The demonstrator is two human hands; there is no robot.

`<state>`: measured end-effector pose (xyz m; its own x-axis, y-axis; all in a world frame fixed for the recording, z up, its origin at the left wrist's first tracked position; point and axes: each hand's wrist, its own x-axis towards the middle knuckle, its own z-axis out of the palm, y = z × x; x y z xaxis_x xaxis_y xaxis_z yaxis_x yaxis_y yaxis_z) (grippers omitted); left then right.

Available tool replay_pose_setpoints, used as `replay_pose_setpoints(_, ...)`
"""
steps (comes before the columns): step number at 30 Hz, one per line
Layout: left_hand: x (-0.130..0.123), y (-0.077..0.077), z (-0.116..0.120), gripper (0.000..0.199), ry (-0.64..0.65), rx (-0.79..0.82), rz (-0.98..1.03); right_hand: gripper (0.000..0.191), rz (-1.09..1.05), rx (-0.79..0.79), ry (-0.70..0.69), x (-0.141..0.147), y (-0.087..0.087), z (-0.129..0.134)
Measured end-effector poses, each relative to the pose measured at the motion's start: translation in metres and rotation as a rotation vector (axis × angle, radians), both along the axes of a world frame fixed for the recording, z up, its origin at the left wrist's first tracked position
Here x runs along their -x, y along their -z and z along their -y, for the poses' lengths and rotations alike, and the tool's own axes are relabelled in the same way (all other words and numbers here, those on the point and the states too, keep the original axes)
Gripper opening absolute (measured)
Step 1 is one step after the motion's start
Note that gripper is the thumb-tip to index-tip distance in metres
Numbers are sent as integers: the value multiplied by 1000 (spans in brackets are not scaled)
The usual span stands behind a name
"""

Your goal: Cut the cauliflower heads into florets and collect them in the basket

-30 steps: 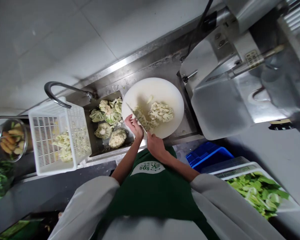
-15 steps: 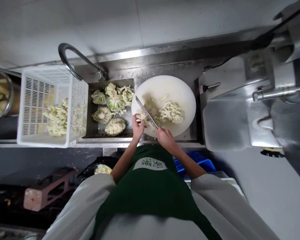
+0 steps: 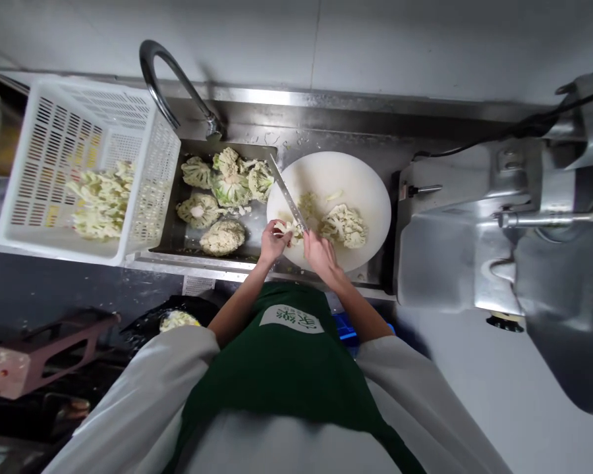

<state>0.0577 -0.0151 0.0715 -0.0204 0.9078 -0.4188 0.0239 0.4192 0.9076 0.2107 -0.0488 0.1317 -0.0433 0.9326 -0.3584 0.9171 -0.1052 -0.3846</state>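
My right hand [image 3: 320, 254] grips the handle of a long knife [image 3: 286, 193], its blade slanting up and left over the edge of the round white cutting board [image 3: 360, 181]. A small piece of cauliflower [image 3: 290, 230] is pinched in my left hand [image 3: 273, 242], close against the blade's lower part. On the board, right of the knife, lies a larger cut chunk of cauliflower [image 3: 344, 225], with smaller crumbs beside it. Several cauliflower heads [image 3: 222, 237] rest in the sink [image 3: 170, 224] left of the board.
A white plastic basket [image 3: 59, 245] holding cut florets [image 3: 103, 204] stands left of the sink. A curved faucet [image 3: 161, 56] arches over the sink's back corner. On the right is a metal slicing machine [image 3: 439, 257]. Below left lies a black bag [image 3: 178, 306] with scraps.
The view has turned slightly. My left hand and its cauliflower piece have come closer to my right hand, and the knife tip points more steeply upward.
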Motion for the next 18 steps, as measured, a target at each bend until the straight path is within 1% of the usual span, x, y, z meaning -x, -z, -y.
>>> replay_pose_setpoints(3,0,2,-1,43,19,4,14,42,6,28,-18,8,10,-8)
replay_pose_setpoints(6,0,5,0,42,46,-25,24,42,39,58,2,13,20,-13)
replay_pose_setpoints(10,4,12,6,45,46,-55,78,43,26,50,19,13,35,-21)
replay_pose_setpoints(12,9,17,10,47,16,-54,145,43,-25,11,55,8,42,-26)
replay_pose_setpoints(15,21,26,17,52,-47,-34,282,43,-107,-119,158,-5,50,-33)
replay_pose_setpoints(18,28,37,22,56,-118,-8,351,43,-166,-220,257,-15,53,-37)
